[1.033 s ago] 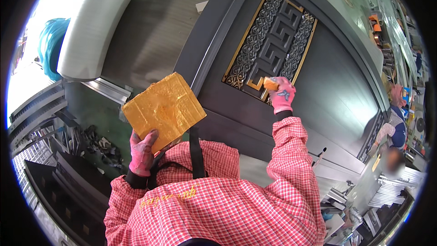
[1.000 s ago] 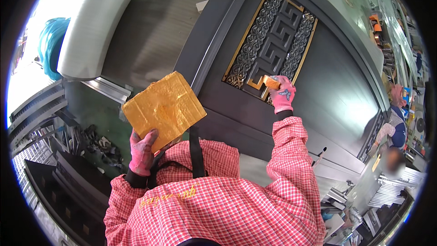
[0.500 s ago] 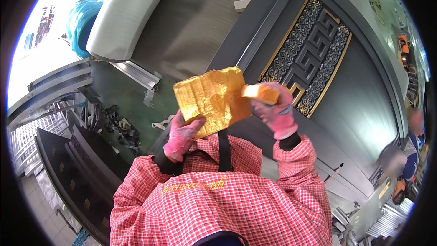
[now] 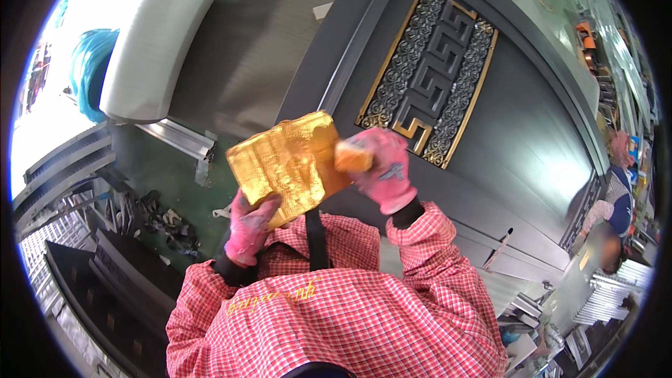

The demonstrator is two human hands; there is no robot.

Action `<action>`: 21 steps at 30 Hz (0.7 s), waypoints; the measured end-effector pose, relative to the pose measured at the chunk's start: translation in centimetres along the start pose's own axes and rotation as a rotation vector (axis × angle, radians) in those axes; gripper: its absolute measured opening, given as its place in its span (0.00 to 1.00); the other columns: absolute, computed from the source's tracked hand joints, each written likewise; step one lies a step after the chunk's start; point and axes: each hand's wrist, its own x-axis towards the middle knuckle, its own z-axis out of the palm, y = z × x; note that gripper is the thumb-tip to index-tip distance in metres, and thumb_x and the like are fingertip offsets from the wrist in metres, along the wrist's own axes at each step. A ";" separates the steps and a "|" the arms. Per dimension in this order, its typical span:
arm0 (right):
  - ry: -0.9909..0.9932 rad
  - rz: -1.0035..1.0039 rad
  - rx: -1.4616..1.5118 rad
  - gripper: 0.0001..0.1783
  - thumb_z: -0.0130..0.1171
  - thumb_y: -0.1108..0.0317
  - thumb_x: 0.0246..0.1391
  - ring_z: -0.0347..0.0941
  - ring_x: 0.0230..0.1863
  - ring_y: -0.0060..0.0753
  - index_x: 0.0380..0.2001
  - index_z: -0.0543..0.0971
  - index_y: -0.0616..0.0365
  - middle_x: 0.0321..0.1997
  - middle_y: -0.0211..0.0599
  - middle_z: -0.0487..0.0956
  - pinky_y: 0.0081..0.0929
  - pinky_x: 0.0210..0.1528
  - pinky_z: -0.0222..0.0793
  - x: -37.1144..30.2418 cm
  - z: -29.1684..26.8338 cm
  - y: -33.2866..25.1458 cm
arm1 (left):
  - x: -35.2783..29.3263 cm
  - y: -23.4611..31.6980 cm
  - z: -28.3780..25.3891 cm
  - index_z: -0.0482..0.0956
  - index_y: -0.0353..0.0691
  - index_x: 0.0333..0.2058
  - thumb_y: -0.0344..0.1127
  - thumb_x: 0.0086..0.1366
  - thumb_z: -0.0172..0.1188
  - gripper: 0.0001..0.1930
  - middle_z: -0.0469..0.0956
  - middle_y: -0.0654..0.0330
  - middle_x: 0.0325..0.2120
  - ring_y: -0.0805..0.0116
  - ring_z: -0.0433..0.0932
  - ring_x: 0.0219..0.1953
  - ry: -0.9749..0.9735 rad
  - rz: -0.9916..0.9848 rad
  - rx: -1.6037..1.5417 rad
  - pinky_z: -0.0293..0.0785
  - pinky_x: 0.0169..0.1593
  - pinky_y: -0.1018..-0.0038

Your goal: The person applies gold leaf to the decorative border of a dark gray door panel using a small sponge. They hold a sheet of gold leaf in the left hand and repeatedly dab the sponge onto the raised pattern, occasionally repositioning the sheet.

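Observation:
My left hand [image 4: 250, 229], in a pink glove, grips the lower left corner of a flat rectangular piece with a crinkled, shiny gold surface [image 4: 283, 164]. Its thumb lies on top of the gold face. My right hand [image 4: 387, 175], also in a pink glove, is closed around a small orange block that looks like a sponge [image 4: 355, 157]. The block is blurred and sits at the right edge of the gold piece; whether they touch, I cannot tell. Beyond my right hand lies a dark grey door panel [image 4: 518, 119] with a raised ornamental strip [image 4: 437, 73], partly gold.
A thick pale roll [image 4: 157, 42] lies at the far left, beside a teal bundle [image 4: 91, 73]. Dark panels [image 4: 98, 301] stand at the lower left, near scraps on the green floor [image 4: 168, 161]. Another person [image 4: 617, 199] is at the far right, by metal pieces.
The view has shifted, so the door and both hands sit farther left in it. In my right hand the orange block has turned and shows a shorter side. Both hands keep their hold.

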 end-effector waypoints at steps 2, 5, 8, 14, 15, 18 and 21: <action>0.041 0.709 0.803 0.17 0.69 0.69 0.36 0.75 0.32 0.29 0.34 0.76 0.54 0.30 0.33 0.78 0.24 0.36 0.70 -0.2 -2.8 3.0 | -0.3 1.4 0.2 0.67 0.35 0.51 0.20 0.57 0.56 0.21 0.76 0.57 0.42 0.62 0.77 0.43 0.017 -0.069 -0.087 0.77 0.45 0.65; 0.386 0.584 0.224 0.16 0.66 0.67 0.39 0.77 0.34 0.31 0.34 0.78 0.60 0.34 0.36 0.79 0.25 0.37 0.72 -2.3 -3.7 13.2 | 0.1 0.2 -2.0 0.67 0.36 0.51 0.24 0.56 0.60 0.22 0.76 0.57 0.42 0.65 0.77 0.42 0.069 0.034 0.018 0.77 0.44 0.68; 0.345 0.680 -0.114 0.20 0.65 0.63 0.35 0.77 0.37 0.40 0.35 0.79 0.58 0.35 0.38 0.79 0.29 0.41 0.71 -3.6 -4.1 16.1 | 0.0 0.0 -2.3 0.68 0.35 0.50 0.26 0.56 0.61 0.22 0.76 0.58 0.42 0.65 0.77 0.41 0.093 0.014 0.013 0.76 0.45 0.69; 0.160 0.598 -0.452 0.17 0.64 0.63 0.35 0.74 0.42 0.41 0.35 0.80 0.50 0.39 0.35 0.79 0.31 0.47 0.68 -2.2 -3.1 16.2 | 0.0 0.3 -1.7 0.67 0.35 0.50 0.26 0.57 0.60 0.22 0.75 0.56 0.42 0.65 0.78 0.41 0.084 0.005 0.023 0.77 0.45 0.68; 0.144 0.587 -0.595 0.17 0.64 0.63 0.35 0.74 0.43 0.40 0.34 0.80 0.48 0.39 0.33 0.79 0.32 0.48 0.67 -1.9 -3.5 16.3 | 0.0 0.2 -1.9 0.67 0.34 0.50 0.26 0.57 0.60 0.22 0.75 0.56 0.42 0.65 0.78 0.41 0.092 -0.004 0.033 0.77 0.45 0.68; 0.103 0.479 -0.348 0.19 0.64 0.66 0.33 0.73 0.43 0.39 0.36 0.80 0.47 0.39 0.31 0.78 0.34 0.49 0.66 -1.6 -3.6 16.5 | -0.1 0.3 -1.9 0.67 0.34 0.50 0.26 0.57 0.60 0.21 0.75 0.56 0.42 0.64 0.77 0.41 0.096 -0.005 0.046 0.77 0.45 0.67; -0.006 0.431 -0.427 0.19 0.65 0.69 0.32 0.73 0.44 0.41 0.35 0.80 0.47 0.40 0.31 0.78 0.34 0.50 0.66 -1.3 -4.2 15.8 | -0.1 0.4 -1.8 0.67 0.34 0.50 0.25 0.57 0.60 0.21 0.75 0.56 0.42 0.64 0.77 0.41 0.077 0.007 0.048 0.77 0.44 0.67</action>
